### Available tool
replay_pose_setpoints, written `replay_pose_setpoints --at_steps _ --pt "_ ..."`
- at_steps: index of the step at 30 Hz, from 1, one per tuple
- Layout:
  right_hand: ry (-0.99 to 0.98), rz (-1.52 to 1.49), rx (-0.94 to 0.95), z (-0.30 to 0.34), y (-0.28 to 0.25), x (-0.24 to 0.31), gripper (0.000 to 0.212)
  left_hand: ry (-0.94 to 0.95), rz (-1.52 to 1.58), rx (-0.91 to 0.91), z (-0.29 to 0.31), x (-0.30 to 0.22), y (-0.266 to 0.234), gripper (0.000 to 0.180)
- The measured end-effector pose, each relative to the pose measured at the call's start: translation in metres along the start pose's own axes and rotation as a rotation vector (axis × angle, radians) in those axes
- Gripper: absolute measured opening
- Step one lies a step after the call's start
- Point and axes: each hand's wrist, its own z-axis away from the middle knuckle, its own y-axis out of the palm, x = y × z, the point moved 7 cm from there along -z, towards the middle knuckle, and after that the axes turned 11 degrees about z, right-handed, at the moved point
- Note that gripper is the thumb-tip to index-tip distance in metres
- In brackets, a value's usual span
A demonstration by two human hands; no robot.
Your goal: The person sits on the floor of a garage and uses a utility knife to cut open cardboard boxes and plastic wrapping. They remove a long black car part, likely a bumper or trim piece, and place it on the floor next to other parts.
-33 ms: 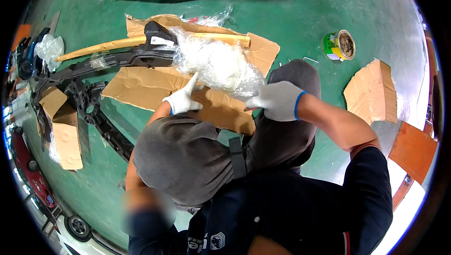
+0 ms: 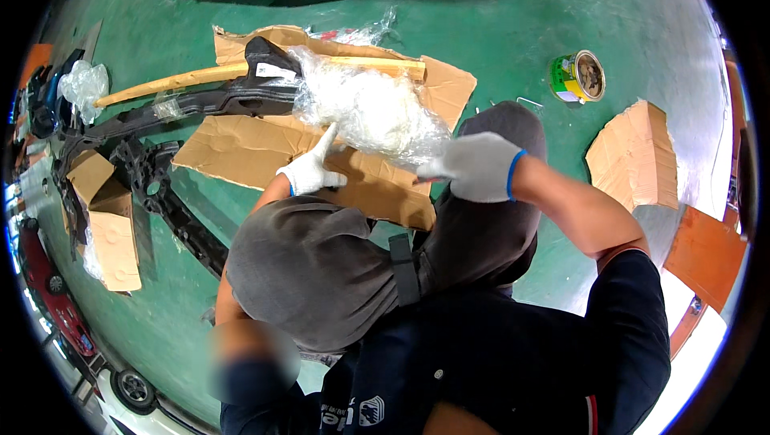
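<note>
A bundle of clear plastic wrap (image 2: 373,106) covers one end of a long black moulded car part (image 2: 233,101), which rests on flattened cardboard (image 2: 241,150). My left hand (image 2: 311,172), in a white glove, is at the near edge of the wrap. Its index finger stretches toward the plastic, apart from the thumb. At the wrap's right end is my right hand (image 2: 481,169), gloved too and slightly blurred. Its fingers are closed, with a small dark reddish bit showing below them, too small to name.
A wooden strip (image 2: 176,82) runs behind the black part. Another black part (image 2: 172,202) and a cardboard box (image 2: 112,226) lie left on the green floor. A tin can (image 2: 588,78) and a cardboard piece (image 2: 638,158) are at right. Parked cars show at far left.
My right hand has shifted slightly upward. My left hand and the wrapped bundle look almost the same.
</note>
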Motion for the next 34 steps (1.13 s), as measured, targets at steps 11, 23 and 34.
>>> replay_pose_setpoints --at_steps 11,23,34 --pt "0.409 -0.165 -0.410 -0.046 -0.025 -0.069 0.056 -0.319 0.844 -0.615 0.003 0.043 -0.063 0.059" --pt "0.592 -0.637 -0.229 -0.081 0.052 -0.108 0.089 0.144 1.737 -0.447 -0.084 0.042 -0.082 0.054" --pt "0.658 -0.449 -0.690 -0.052 -0.034 -0.154 0.049 0.545 1.678 -0.363 -0.045 -0.033 -0.083 0.094"
